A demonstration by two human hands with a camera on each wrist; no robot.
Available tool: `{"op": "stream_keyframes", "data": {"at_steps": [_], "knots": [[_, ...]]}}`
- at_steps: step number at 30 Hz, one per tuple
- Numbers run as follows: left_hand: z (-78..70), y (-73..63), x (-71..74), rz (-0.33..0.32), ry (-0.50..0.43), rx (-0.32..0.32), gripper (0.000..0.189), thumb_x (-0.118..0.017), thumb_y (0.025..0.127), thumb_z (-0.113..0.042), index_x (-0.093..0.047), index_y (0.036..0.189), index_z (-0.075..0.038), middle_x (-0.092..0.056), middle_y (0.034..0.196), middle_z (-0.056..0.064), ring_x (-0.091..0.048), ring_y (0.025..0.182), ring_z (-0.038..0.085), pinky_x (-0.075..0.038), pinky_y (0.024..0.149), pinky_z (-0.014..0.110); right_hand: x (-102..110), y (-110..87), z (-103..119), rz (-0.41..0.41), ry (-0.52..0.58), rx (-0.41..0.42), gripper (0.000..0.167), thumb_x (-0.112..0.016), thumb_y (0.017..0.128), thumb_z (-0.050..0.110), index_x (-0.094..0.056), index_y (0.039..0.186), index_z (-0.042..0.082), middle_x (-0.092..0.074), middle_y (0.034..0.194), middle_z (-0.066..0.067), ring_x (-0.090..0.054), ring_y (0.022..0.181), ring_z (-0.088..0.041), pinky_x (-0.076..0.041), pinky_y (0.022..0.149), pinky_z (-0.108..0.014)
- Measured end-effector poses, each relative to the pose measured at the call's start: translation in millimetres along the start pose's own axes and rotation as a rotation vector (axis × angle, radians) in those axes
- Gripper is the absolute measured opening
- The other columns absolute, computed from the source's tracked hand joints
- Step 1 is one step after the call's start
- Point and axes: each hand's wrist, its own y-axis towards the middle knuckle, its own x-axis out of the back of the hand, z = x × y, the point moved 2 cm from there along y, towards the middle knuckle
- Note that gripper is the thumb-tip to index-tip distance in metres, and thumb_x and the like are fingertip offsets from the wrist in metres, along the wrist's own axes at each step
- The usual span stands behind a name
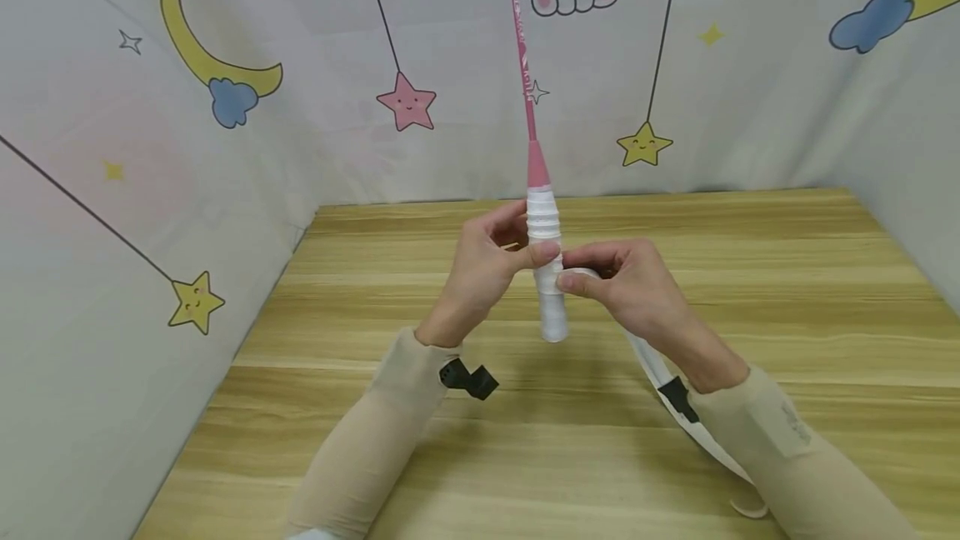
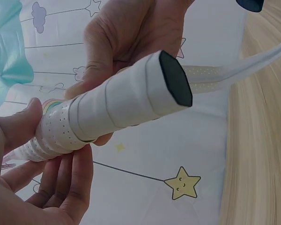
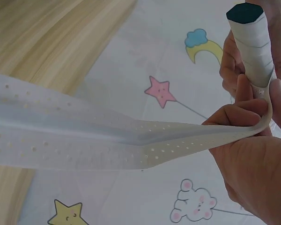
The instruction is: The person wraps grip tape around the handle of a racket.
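A badminton racket with a pink shaft (image 1: 519, 40) is held upright, its white handle (image 1: 553, 319) pointing down above the table. Perforated white grip tape (image 2: 56, 126) winds round the upper handle, while smooth white wrap covers the lower part down to a dark butt cap (image 3: 245, 13). My left hand (image 1: 487, 261) grips the wrapped part between thumb and fingers. From the right, my right hand (image 1: 637, 286) pinches the loose grip tape (image 3: 178, 140) against the handle. The tape's tail trails down past my right forearm. The racket head lies outside the head view.
Below the hands is a wood-grain table (image 1: 450, 457). A pale cloth backdrop (image 1: 465, 165) with stars and moons stands behind and at both sides. Black wrist mounts (image 1: 468, 379) sit on both sleeves. A teal item (image 2: 9, 47) shows at the left wrist view's edge.
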Motion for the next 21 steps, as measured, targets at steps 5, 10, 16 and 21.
{"op": "stream_keyframes", "data": {"at_steps": [5, 10, 16, 21], "knots": [[1.7, 0.2, 2.8, 0.024, -0.034, -0.004, 0.044, -0.078, 0.098, 0.000, -0.068, 0.141, 0.001, -0.070, 0.102, 0.001, -0.066, 0.096, 0.014, -0.057, 0.086, 0.028, 0.4, -0.2, 1.3, 0.012, -0.005, -0.006, 0.029, -0.082, 0.099, 0.016, -0.081, 0.124, 0.001, -0.083, 0.116, -0.009, -0.073, 0.097, -0.010, -0.061, 0.088, -0.024], [1.4, 0.3, 5.5, 0.069, -0.080, 0.018, 0.043, -0.074, 0.100, 0.002, -0.066, 0.142, 0.002, -0.072, 0.108, 0.000, -0.068, 0.099, 0.014, -0.057, 0.091, 0.028, 1.8, 1.3, 0.9, 0.034, 0.029, -0.024, 0.030, -0.083, 0.098, 0.017, -0.080, 0.124, 0.002, -0.083, 0.110, 0.000, -0.074, 0.099, -0.012, -0.061, 0.091, -0.026], [0.5, 0.4, 6.9, 0.116, -0.134, 0.047, 0.045, -0.070, 0.102, 0.004, -0.062, 0.147, 0.004, -0.073, 0.113, -0.001, -0.069, 0.103, 0.014, -0.057, 0.094, 0.029, 3.0, 2.9, -1.2, 0.070, 0.038, -0.049, 0.032, -0.082, 0.100, 0.018, -0.079, 0.128, 0.003, -0.082, 0.116, -0.001, -0.074, 0.106, -0.014, -0.061, 0.095, -0.027], [1.2, 2.2, 8.5, 0.138, -0.215, 0.084, 0.051, -0.064, 0.104, 0.009, -0.054, 0.153, 0.002, -0.076, 0.118, 0.005, -0.072, 0.105, 0.011, -0.058, 0.097, 0.028, 2.3, 3.9, -1.3, 0.104, 0.019, -0.053, 0.035, -0.078, 0.102, 0.017, -0.076, 0.134, 0.002, -0.080, 0.127, -0.011, -0.074, 0.109, -0.012, -0.060, 0.097, -0.026]]}}
